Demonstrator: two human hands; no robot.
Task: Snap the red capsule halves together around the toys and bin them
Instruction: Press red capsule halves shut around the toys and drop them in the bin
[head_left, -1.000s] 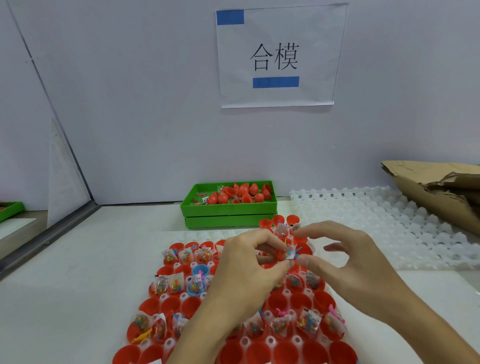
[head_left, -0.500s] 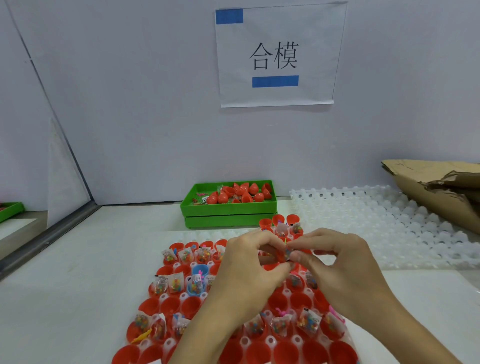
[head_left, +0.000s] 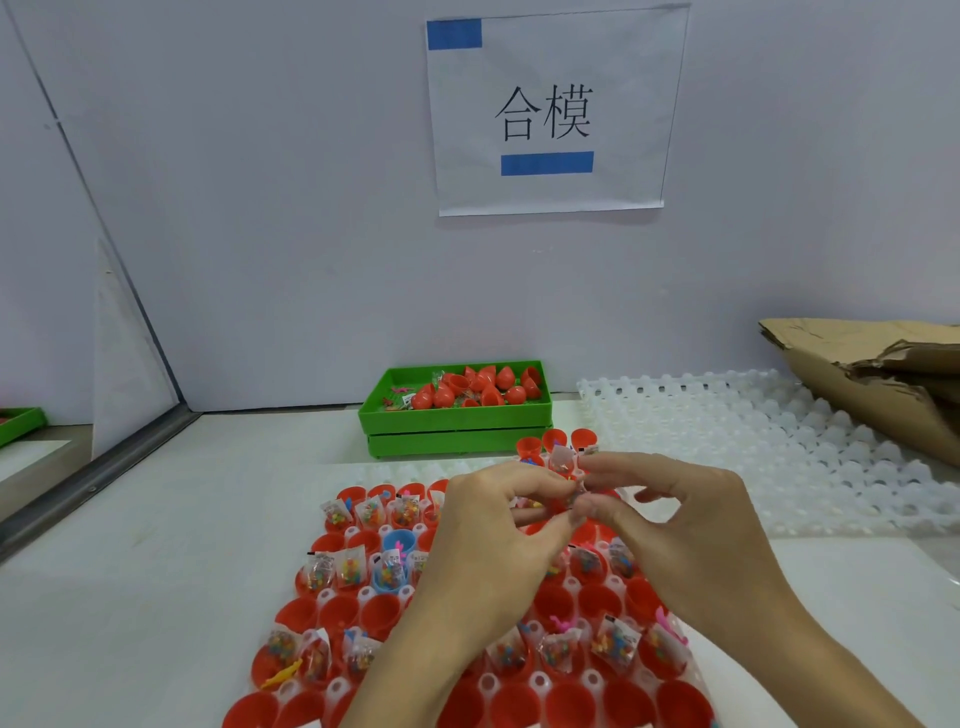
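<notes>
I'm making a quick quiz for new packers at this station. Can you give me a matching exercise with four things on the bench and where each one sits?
Things:
1. green bin
2. blue capsule half
3. torn cardboard
4. paper sign

Places:
A. on the back wall
B. far right of the bench
C. among the red halves, left of the hands
D. at the back of the bench, holding red capsules

Pairs: 1-D, 2-C, 3-B, 4-A
</notes>
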